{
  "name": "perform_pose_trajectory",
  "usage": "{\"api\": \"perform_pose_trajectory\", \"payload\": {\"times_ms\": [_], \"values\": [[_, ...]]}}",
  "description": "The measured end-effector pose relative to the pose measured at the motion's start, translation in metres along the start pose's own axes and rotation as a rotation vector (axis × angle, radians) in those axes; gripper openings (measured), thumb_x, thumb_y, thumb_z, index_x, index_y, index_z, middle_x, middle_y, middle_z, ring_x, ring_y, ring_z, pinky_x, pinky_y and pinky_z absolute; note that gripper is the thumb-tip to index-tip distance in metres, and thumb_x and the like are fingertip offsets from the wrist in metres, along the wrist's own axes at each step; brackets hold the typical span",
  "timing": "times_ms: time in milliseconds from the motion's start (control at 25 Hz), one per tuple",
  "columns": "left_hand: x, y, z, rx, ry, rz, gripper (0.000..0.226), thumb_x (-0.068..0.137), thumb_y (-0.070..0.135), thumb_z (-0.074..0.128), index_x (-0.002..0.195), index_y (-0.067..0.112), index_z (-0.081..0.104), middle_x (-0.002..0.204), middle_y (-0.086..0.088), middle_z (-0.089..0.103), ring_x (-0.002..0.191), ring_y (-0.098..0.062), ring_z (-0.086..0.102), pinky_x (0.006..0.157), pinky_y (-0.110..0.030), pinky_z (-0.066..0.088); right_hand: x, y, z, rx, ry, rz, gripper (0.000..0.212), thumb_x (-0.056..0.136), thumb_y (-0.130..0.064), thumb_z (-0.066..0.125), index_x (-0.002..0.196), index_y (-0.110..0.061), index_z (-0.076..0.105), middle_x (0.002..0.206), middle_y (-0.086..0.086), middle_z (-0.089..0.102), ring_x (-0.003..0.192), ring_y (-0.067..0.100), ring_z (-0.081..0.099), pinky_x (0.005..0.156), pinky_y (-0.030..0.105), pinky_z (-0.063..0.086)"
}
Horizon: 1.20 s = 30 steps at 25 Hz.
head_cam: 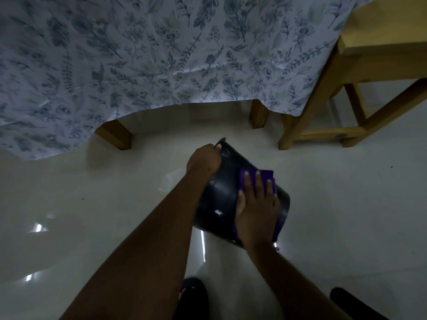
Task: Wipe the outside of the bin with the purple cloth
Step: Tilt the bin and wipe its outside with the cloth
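Observation:
A black bin (221, 195) lies tilted on its side over the pale floor, its outer wall facing up, with a small white logo on it. My left hand (204, 159) grips the bin's far end at the rim. My right hand (257, 205) lies flat on the bin's right side, fingers spread, pressing the purple cloth (265, 175) against the wall. Cloth shows beyond my fingertips and below my palm; the rest is hidden under the hand.
A table draped in a floral tablecloth (161, 54) stands just beyond the bin, its wooden legs (115, 135) showing below the hem. A wooden chair (346, 100) is at the right. Glossy floor tiles (92, 204) surround the bin. Dark footwear (194, 296) sits at the bottom edge.

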<state>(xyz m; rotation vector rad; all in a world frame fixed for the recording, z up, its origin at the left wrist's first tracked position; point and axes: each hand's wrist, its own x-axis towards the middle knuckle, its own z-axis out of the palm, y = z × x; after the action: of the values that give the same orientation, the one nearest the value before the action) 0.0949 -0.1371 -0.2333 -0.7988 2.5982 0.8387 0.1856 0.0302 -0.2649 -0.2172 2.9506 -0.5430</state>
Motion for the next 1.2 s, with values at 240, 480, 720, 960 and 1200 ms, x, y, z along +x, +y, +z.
{"api": "perform_pose_trajectory", "payload": {"times_ms": [240, 480, 720, 960, 1200], "values": [[-0.017, -0.016, -0.003, 0.000, 0.011, 0.062, 0.047, 0.104, 0.035, 0.027, 0.115, 0.002, 0.059, 0.117, -0.020, 0.063, 0.107, -0.033, 0.058, 0.087, -0.035, 0.042, 0.065, -0.002, -0.007, 0.194, -0.157, -0.049, 0.050, 0.099, -0.045, 0.015, 0.139, -0.028, 0.040, 0.137, 0.003, 0.055, 0.124, 0.027, 0.052, 0.102, 0.048, 0.041], [-0.001, 0.002, 0.003, 0.077, -0.010, 0.033, 0.048, 0.103, 0.039, 0.027, 0.114, 0.005, 0.059, 0.119, -0.018, 0.064, 0.106, -0.032, 0.059, 0.078, -0.032, 0.037, 0.000, 0.008, 0.001, -0.029, -0.047, -0.006, 0.052, 0.099, -0.042, 0.021, 0.146, -0.024, 0.033, 0.151, 0.008, 0.041, 0.138, 0.031, 0.038, 0.110, 0.049, 0.034], [-0.010, -0.005, -0.004, 0.052, -0.046, 0.095, 0.045, 0.103, 0.037, 0.032, 0.113, 0.003, 0.059, 0.114, -0.019, 0.064, 0.102, -0.031, 0.059, 0.084, -0.035, 0.042, 0.055, -0.007, -0.001, 0.135, -0.052, -0.036, 0.048, 0.099, -0.042, 0.017, 0.137, -0.028, 0.043, 0.136, 0.004, 0.056, 0.123, 0.028, 0.053, 0.100, 0.048, 0.043], [-0.060, -0.059, -0.018, -0.187, -0.135, 0.118, 0.031, 0.099, 0.045, 0.041, 0.101, 0.018, 0.056, 0.094, 0.000, 0.061, 0.083, -0.017, 0.058, 0.065, -0.025, 0.039, 0.093, 0.004, -0.006, 0.300, -0.251, 0.062, 0.048, 0.102, -0.042, 0.017, 0.136, -0.026, 0.047, 0.130, 0.007, 0.061, 0.112, 0.026, 0.059, 0.097, 0.041, 0.044], [-0.043, -0.033, -0.003, -0.169, 0.052, 0.125, 0.035, 0.101, 0.041, 0.036, 0.089, 0.015, 0.056, 0.084, -0.002, 0.060, 0.077, -0.019, 0.055, 0.066, -0.028, 0.037, -0.025, -0.013, 0.007, -0.026, -0.009, -0.113, 0.055, 0.098, -0.042, 0.019, 0.149, -0.026, 0.025, 0.159, 0.005, 0.024, 0.146, 0.033, 0.020, 0.116, 0.052, 0.017]]}}
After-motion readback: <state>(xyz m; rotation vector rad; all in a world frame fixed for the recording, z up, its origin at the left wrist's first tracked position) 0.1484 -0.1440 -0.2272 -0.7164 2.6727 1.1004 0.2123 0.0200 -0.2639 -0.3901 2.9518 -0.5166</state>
